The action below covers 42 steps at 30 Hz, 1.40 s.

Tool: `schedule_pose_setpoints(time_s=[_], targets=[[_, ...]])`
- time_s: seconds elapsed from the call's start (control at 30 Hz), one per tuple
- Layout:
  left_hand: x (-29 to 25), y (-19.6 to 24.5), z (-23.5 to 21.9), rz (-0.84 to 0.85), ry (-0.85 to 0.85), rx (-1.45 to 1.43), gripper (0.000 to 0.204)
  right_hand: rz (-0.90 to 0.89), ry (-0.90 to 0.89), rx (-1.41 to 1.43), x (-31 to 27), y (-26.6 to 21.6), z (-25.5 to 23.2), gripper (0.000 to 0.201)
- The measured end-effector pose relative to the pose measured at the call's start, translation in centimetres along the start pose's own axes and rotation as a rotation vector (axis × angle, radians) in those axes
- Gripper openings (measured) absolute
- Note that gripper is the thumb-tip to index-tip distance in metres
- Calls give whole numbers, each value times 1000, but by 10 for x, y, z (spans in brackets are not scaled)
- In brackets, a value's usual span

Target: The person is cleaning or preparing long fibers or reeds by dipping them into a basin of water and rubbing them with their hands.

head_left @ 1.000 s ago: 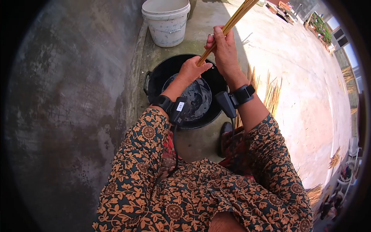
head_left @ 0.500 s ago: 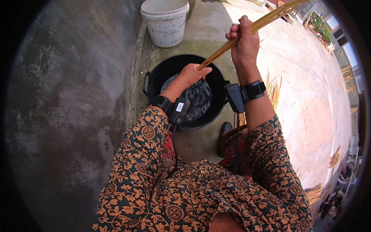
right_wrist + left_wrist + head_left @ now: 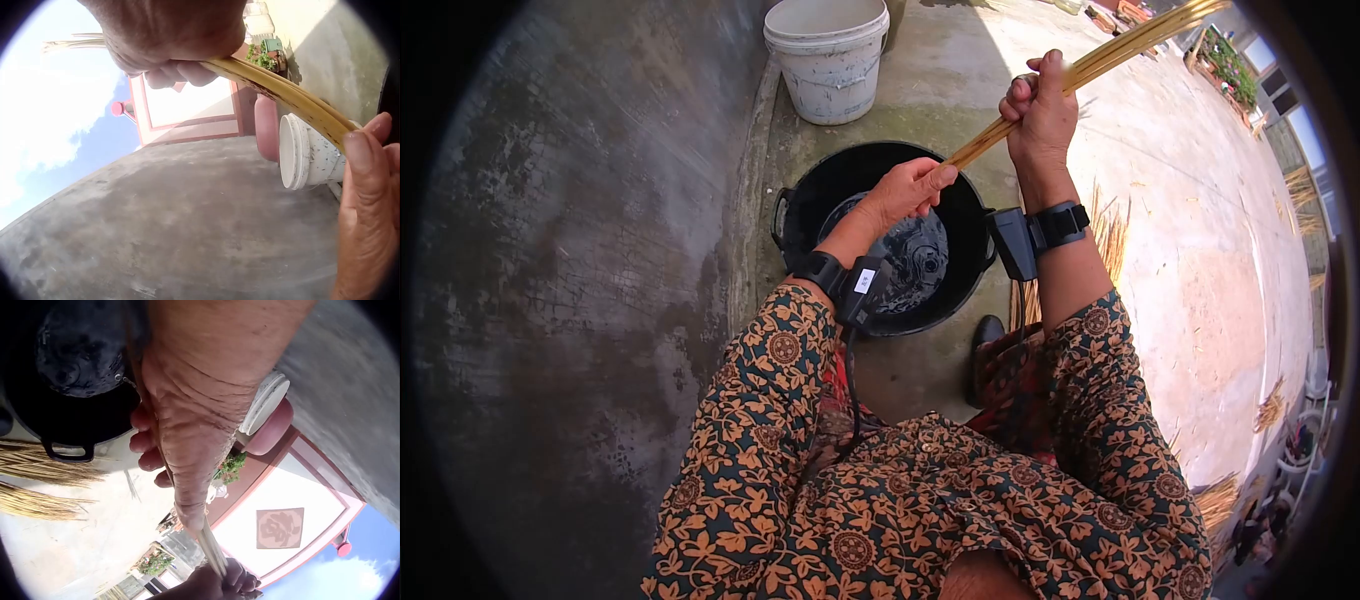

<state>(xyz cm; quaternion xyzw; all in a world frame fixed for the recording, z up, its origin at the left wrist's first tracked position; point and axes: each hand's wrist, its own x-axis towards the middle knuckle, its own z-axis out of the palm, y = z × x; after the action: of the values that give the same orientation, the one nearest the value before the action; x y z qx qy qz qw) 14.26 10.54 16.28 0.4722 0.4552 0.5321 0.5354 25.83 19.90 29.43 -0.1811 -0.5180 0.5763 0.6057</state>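
Observation:
A bundle of yellowish straw stalks (image 3: 1135, 45) slants up to the right between my two hands. Its lower end sits in the grip of my left hand (image 3: 905, 190), which is over a black tub (image 3: 795, 205) with rippling water (image 3: 920, 250) in it. Higher up the stalks, my right hand (image 3: 1043, 125) has its fingers curled round them, thumb pointing up. Dark marks speckle the stretch of stalks (image 3: 294, 100) between the hands in the right wrist view. There the left thumb presses against the lower end, and the left hand (image 3: 369, 200) appears at the right edge.
Behind the tub stands a white bucket (image 3: 825, 75), close to a grey wall (image 3: 590, 250). More straw (image 3: 1108, 240) lies on the sunlit concrete to the right. A dark shoe (image 3: 988, 335) is near the tub's right side. Potted plants (image 3: 1230, 75) stand far off.
My right hand has swung outward to the right, and the bundle leans lower with it. The left hand has shifted slightly up and right over the tub. The water's ripples have changed.

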Motion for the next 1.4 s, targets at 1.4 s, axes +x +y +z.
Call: schedule_pose_setpoints(time_s=[1.4], targets=[[5,39,28,-54,474,-524,33,58,-172,-355,-46,54,27,25]])
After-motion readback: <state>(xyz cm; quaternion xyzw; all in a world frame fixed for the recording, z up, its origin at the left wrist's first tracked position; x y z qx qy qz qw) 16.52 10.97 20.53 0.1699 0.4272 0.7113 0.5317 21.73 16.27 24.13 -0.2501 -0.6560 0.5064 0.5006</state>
